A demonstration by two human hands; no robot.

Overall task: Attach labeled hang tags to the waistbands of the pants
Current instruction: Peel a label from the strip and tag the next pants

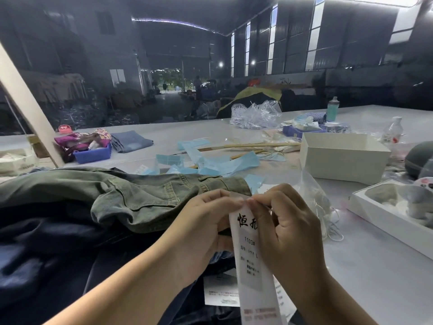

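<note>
- hang tag (251,261): white, black print
- cargo pants (150,195): olive green
- tray (93,154): blue
- paper strips (210,164): light blue
- box (342,158): white

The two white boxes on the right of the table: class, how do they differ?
The far white box stands tall and deep, its inside hidden; the near white box is a shallow tray showing grey stuff inside. The far one sits behind the hands, the near one beside the right hand. Both are open-topped.

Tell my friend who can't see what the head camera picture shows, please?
Two hands, left hand and right hand, pinch the top of a long white hang tag printed with black characters. Olive green pants lie just behind them on a cluttered white table.
</note>
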